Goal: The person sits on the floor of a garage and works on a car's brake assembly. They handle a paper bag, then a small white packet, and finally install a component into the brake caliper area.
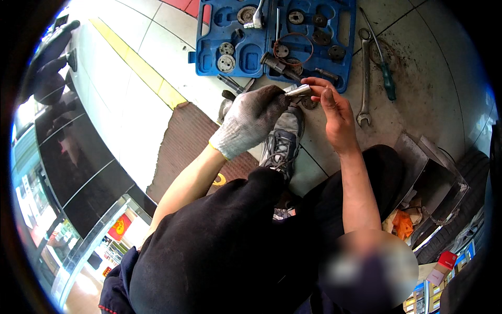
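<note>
Two hands meet over a tiled floor [321, 141] in the head view, a short metal cylinder [298, 91] between them, in front of an open blue case [206, 55]. The left hand [253, 115], in a pale knit glove with dark-stained fingers, grasps the cylinder's near end, its fingers curled in. The bare right hand [339, 118] is at the far end, fingers partly extended and thumb apart from the metal; whether those fingers grip it, one cannot tell. Round discs [226, 63] sit in the case, along with a ratchet [255, 20] and a thin wire loop [312, 51]. To the right of the case lie a wrench [365, 78] and a green-handled screwdriver [387, 78]. A gray shoe [282, 144] stands beneath the hands, beside a ribbed brown mat [185, 138]. At lower right, a metal box [442, 191] rests near a tire [477, 170].
</note>
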Demonstrator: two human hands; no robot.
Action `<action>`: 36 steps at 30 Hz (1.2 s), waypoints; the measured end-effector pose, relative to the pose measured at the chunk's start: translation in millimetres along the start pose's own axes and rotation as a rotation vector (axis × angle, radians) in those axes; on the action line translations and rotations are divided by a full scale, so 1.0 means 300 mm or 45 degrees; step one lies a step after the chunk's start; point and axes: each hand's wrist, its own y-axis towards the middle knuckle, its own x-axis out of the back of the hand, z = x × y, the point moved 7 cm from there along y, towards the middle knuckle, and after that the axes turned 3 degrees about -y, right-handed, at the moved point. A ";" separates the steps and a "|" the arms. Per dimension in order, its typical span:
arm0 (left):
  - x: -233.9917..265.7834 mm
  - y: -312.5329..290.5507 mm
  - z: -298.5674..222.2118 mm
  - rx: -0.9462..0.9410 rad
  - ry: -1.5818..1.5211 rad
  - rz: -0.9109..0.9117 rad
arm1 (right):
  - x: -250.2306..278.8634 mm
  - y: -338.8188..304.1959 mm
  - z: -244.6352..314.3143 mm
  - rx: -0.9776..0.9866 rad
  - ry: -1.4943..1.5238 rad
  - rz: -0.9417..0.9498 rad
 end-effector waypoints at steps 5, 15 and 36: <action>0.001 -0.007 0.002 -0.020 -0.151 -0.033 | -0.002 -0.006 -0.011 -0.045 0.100 0.011; -0.004 -0.019 0.000 0.177 -0.237 0.140 | 0.004 -0.008 -0.021 -0.033 0.152 0.023; 0.050 0.010 -0.012 -0.261 0.321 -0.283 | -0.070 -0.041 -0.030 -0.506 0.514 0.378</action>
